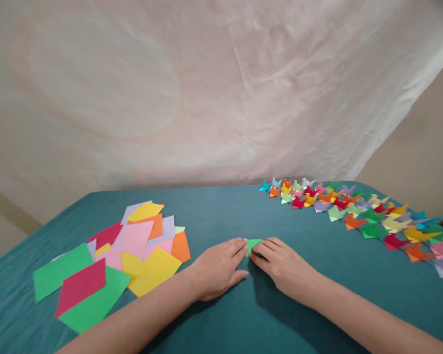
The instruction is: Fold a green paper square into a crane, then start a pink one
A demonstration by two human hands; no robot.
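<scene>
A small piece of green paper (253, 246) lies on the cloth-covered table between my hands, partly hidden by the fingers. My left hand (221, 268) rests flat beside it with fingers stretched out, the fingertips on its left edge and the thumb apart below. On the other side, my right hand (280, 263) has curled fingers and grips the paper's right edge between thumb and fingers. What folds the paper has under the hands cannot be seen.
To the left, loose coloured paper sheets (155, 273) overlap in a spread pile. Rows of small folded paper birds (354, 222) in many colours stand along the right side. A teal cloth (214, 211) covers the table, and a pale hanging sheet (206, 98) rises behind it.
</scene>
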